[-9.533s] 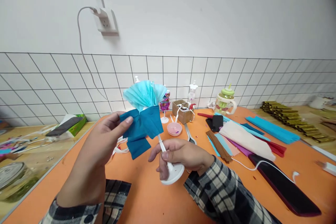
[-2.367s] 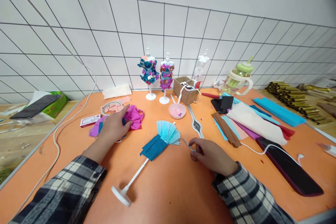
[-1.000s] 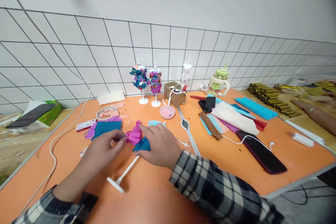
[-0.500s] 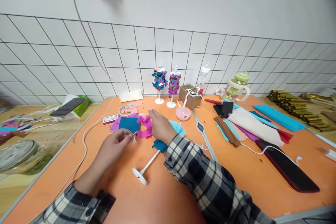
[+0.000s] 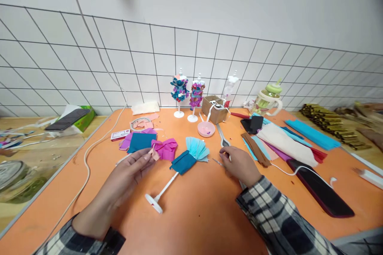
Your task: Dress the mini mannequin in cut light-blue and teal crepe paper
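Note:
My left hand (image 5: pixel 128 175) pinches a small pale-pink piece of crepe paper (image 5: pixel 154 154) between thumb and fingertips. Just beyond the fingertips lies a magenta crepe-paper piece (image 5: pixel 167 149), gathered like a bow. My right hand (image 5: pixel 242 166) is closed over small scissors (image 5: pixel 218 162); a thin blade tip shows and the handles are hidden beneath the hand. Between my hands a white mini stand (image 5: pixel 166 188) lies on its side, its upper part wrapped in dark-blue crepe paper (image 5: pixel 183 163) with a pleated light-blue fan (image 5: pixel 196 148) at the end.
Behind are two decorated mini mannequins (image 5: pixel 180 89) (image 5: pixel 196 93), a pink bowl (image 5: pixel 206 129) and a cardboard box (image 5: pixel 218 114). A grey strap (image 5: pixel 222 135) runs beside my right hand. Crepe strips (image 5: pixel 287 139), a black phone (image 5: pixel 323 189) and a cup (image 5: pixel 266 101) stand right.
My right hand has left the magenta paper and moved right to the scissors, uncovering the light-blue fan. My left hand keeps its pinch on the pink paper. The view has shifted slightly.

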### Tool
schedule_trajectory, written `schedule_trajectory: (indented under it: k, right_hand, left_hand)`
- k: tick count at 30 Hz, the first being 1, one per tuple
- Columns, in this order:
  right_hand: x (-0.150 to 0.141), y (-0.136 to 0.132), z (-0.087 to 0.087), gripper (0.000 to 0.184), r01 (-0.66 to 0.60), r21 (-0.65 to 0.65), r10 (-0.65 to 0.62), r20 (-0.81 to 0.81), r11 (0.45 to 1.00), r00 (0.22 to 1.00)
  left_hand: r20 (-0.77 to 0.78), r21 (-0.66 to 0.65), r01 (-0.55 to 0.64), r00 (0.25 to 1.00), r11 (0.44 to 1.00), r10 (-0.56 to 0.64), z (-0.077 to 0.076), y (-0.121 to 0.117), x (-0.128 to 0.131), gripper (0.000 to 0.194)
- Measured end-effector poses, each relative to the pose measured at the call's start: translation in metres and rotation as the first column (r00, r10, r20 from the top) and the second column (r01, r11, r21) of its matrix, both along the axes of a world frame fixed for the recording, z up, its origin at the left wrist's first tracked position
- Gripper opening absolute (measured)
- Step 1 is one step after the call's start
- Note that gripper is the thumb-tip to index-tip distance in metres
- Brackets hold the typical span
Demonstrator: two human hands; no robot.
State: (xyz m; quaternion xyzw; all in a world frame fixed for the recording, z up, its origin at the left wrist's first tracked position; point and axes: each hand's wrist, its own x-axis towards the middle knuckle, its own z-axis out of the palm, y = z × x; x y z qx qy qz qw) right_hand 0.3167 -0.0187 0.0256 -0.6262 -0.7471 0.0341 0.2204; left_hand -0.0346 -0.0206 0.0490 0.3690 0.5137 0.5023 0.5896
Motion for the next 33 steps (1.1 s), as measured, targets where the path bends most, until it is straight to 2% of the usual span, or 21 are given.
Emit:
schedule_trajectory:
  k: [2,5,7,9,11,13,15,18,20,23,26,29,33]
  right_hand:
    - [0.01,-0.001,-0.008,0.017,0.013,0.006,-0.013,-0.004,1.0,1.0]
    - [-0.004,-0.009,-0.011,0.025,-0.031,0.087,0.034,-0.04,0.996,0.999]
    - [-0.026,-0.018,-0.008,0.026,-0.196,0.276,0.232,-0.101,0.941,0.968]
    - [-0.049,-0.03,-0.003,0.026,-0.306,0.391,0.387,-0.146,0.868,0.91]
    - [-0.067,-0.041,0.001,0.03,-0.355,0.466,0.47,-0.155,0.81,0.869]
    - [-0.078,-0.05,0.002,0.031,-0.386,0.489,0.51,-0.146,0.783,0.848]
    - [-0.083,-0.054,0.0,0.024,-0.397,0.499,0.521,-0.135,0.771,0.843]
    - [-0.084,-0.056,-0.005,0.009,-0.385,0.513,0.515,-0.133,0.767,0.847]
    - [-0.084,-0.056,-0.007,0.014,-0.373,0.501,0.498,-0.14,0.781,0.856]
    - [-0.084,-0.058,-0.004,0.022,-0.384,0.408,0.486,-0.181,0.828,0.855]
    - [-0.084,-0.058,0.001,0.024,-0.442,0.306,0.534,-0.387,0.843,0.752]
    - [-0.084,-0.056,0.004,0.027,-0.49,0.27,0.545,-0.583,0.829,0.603]
    - [-0.085,-0.053,0.005,0.031,-0.477,0.263,0.502,-0.714,0.838,0.488]
  left_hand:
    - [0.124,-0.015,-0.032,0.992,0.999,0.033,0.0,0.0,0.002,0.041]
    - [0.093,0.06,0.074,0.992,0.995,-0.08,0.0,-0.004,0.009,0.033]
    - [-0.062,0.122,0.178,0.983,0.976,-0.172,0.001,-0.01,0.019,0.037]
    - [-0.292,0.16,0.254,0.935,0.954,-0.2,0.002,-0.018,0.034,0.033]
    - [-0.497,0.17,0.35,0.838,0.921,-0.227,0.005,-0.027,0.05,0.028]
    - [-0.646,0.18,0.403,0.736,0.897,-0.201,0.01,-0.036,0.063,0.025]
    - [-0.731,0.156,0.423,0.657,0.892,-0.184,0.014,-0.043,0.071,0.024]
    - [-0.778,0.146,0.448,0.602,0.882,-0.177,0.016,-0.049,0.073,0.023]
    - [-0.811,0.184,0.477,0.567,0.859,-0.141,0.012,-0.05,0.071,0.022]
    - [-0.862,0.252,0.56,0.5,0.789,-0.08,0.004,-0.05,0.068,0.019]
    - [-0.874,0.267,0.623,0.478,0.735,-0.088,0.0,-0.052,0.067,0.018]
    - [-0.854,0.275,0.622,0.509,0.733,-0.112,0.004,-0.056,0.067,0.017]
    - [-0.84,0.293,0.617,0.531,0.73,-0.112,0.012,-0.063,0.072,0.017]
